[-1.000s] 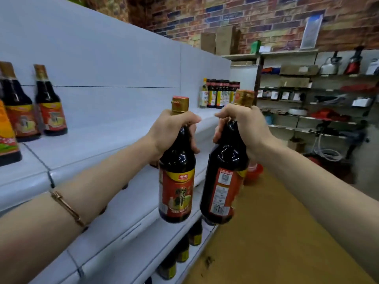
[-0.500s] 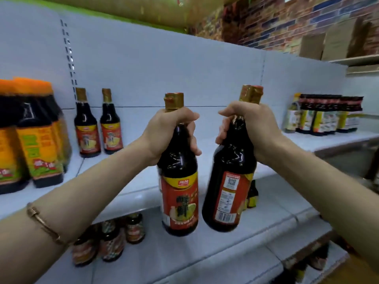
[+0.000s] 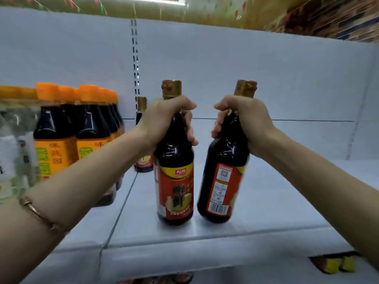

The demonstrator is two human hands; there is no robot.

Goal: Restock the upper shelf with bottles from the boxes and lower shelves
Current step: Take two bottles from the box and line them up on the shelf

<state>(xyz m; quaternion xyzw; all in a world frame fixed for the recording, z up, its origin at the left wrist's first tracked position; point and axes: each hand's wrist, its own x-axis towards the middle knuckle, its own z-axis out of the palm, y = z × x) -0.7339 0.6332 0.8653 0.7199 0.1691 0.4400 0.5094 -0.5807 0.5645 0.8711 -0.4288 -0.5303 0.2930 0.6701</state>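
Observation:
My left hand (image 3: 164, 121) grips the neck of a dark sauce bottle (image 3: 175, 181) with a gold cap and a red front label. My right hand (image 3: 244, 121) grips the neck of a second, like bottle (image 3: 223, 181), tilted a little, its barcode label facing me. Both bottles hang side by side just above or at the white upper shelf (image 3: 266, 212); I cannot tell whether their bases touch it. One more bottle of the same kind (image 3: 142, 140) stands at the back, partly hidden behind my left wrist.
Several orange-capped dark bottles (image 3: 67, 140) stand packed at the shelf's left, with clear pale bottles (image 3: 14, 156) at the far left. The white back panel (image 3: 246, 74) rises behind. Lower-shelf bottle tops (image 3: 336, 265) show under the front edge at bottom right.
The view has swung left and closer to the upper shelf. Both hands have carried their bottles forward and down over the shelf surface, still gripping the necks.

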